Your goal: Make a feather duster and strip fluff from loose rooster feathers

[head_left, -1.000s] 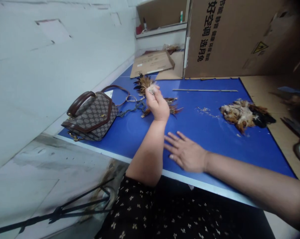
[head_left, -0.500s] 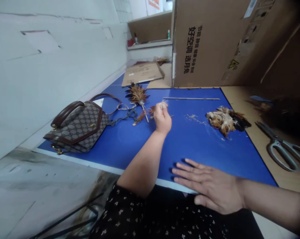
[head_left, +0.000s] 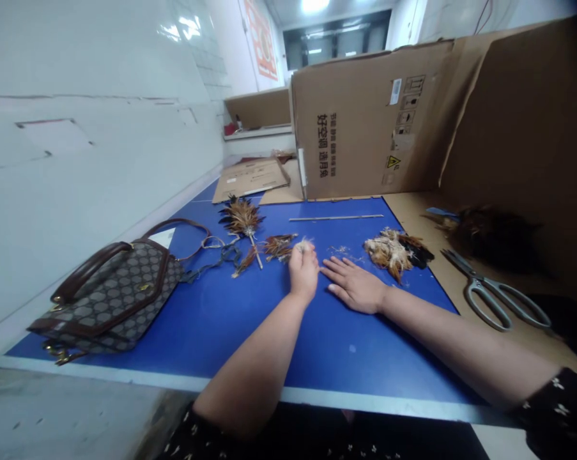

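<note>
My left hand (head_left: 303, 271) rests on the blue table (head_left: 221, 332) with its fingers pinched on a small tuft of pale feathers (head_left: 303, 244). Just right of it my right hand (head_left: 355, 285) lies flat on the table, fingers stretched out and holding nothing. A feather bundle on a thin stick (head_left: 243, 218) and a few loose brown feathers (head_left: 278, 245) lie just beyond my left hand. A heap of mixed brown, white and black feathers (head_left: 394, 249) sits beyond my right hand.
A patterned handbag (head_left: 110, 297) with a brown handle stands at the left near the table's front edge. Large scissors (head_left: 494, 297) lie on the cardboard at the right. A thin rod (head_left: 336, 218) lies at the back, before a big cardboard box (head_left: 365, 128).
My right hand has moved from the table's near edge forward, close to my left hand. My left hand came down onto the table with the tuft. The view has tilted up.
</note>
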A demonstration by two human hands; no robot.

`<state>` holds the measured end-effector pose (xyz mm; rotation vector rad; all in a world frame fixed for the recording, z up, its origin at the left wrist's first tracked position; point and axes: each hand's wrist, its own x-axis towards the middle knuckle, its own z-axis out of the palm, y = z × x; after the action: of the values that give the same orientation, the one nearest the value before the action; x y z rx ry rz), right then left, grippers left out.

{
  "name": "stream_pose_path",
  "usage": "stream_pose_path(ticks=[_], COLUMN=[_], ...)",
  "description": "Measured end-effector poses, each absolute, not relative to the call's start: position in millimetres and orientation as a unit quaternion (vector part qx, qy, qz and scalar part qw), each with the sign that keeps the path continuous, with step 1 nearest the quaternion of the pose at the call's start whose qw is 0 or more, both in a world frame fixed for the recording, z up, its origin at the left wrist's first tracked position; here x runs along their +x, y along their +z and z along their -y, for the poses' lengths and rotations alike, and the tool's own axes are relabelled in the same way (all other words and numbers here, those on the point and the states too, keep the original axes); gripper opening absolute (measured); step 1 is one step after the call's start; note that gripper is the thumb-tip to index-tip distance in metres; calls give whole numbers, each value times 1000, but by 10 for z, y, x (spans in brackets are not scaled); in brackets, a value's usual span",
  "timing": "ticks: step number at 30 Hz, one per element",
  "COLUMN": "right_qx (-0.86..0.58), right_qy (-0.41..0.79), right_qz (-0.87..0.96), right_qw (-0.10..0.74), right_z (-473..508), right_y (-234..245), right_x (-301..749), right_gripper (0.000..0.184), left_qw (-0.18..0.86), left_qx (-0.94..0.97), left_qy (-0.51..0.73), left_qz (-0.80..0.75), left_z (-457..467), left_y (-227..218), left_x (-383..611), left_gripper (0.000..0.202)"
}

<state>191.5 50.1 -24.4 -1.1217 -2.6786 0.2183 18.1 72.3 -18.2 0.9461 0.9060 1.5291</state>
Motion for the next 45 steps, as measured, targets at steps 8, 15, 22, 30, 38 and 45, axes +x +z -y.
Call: stream_pose_path(ticks=[8, 15, 22, 30, 38, 45], right_qx=[-478, -593, -601, -553, -495, -448], right_qy=[-32, -79, -43, 2, 7, 68], right_qz=[867, 794, 795, 826, 816, 799], right_qw=[141, 112, 65, 107, 299, 396], right_z=[161, 1158, 874, -23, -82, -23], right_y=[-2, -325, -453, -359, -240, -180], right_x=[2485, 3540, 3202, 2430, 2373, 2397], right_gripper=[79, 94, 91, 82, 32, 29], left_qw=[535, 537, 533, 585, 573, 689], left_qx=[391, 404, 408, 390, 401, 372], left_qy=[655, 645, 641, 604, 609, 544], left_qz=[-364, -365, -372, -375, -375, -303], left_z=[-732, -733, -706, -715, -752, -622], left_y=[-175, -241, -229, -232, -312, -159], left_x=[198, 235, 269, 240, 321, 336], left_gripper=[44, 38, 40, 44, 46, 41])
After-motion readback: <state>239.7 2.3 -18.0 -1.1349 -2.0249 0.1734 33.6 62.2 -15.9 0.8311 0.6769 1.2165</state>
